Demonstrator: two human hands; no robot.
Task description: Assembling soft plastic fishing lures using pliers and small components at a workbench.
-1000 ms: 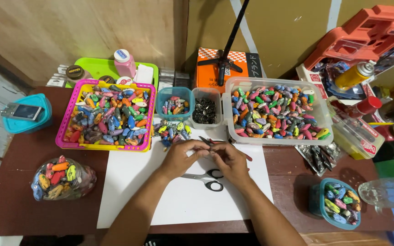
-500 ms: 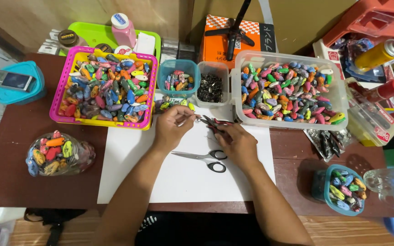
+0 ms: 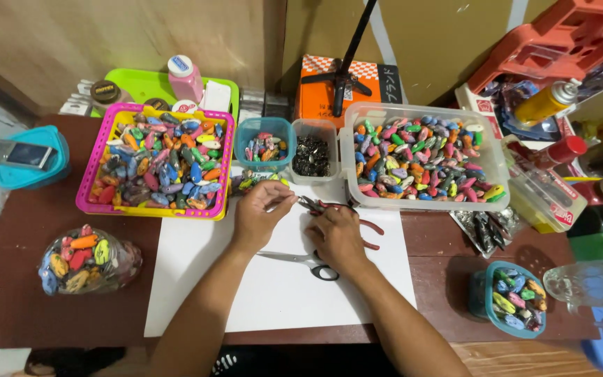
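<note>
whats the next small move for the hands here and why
Probably bring the pliers in the right hand to the small piece pinched by the left hand: the plier tips already point at those fingertips, just short of them, over the white sheet.

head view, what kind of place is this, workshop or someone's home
Probably a small home craft bench for bead or trinket assembly. A pink basket and a clear tub hold colourful small pieces, and the right hand works red-handled pliers over white paper.

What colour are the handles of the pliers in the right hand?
Red handles, seen in the head view.
</note>
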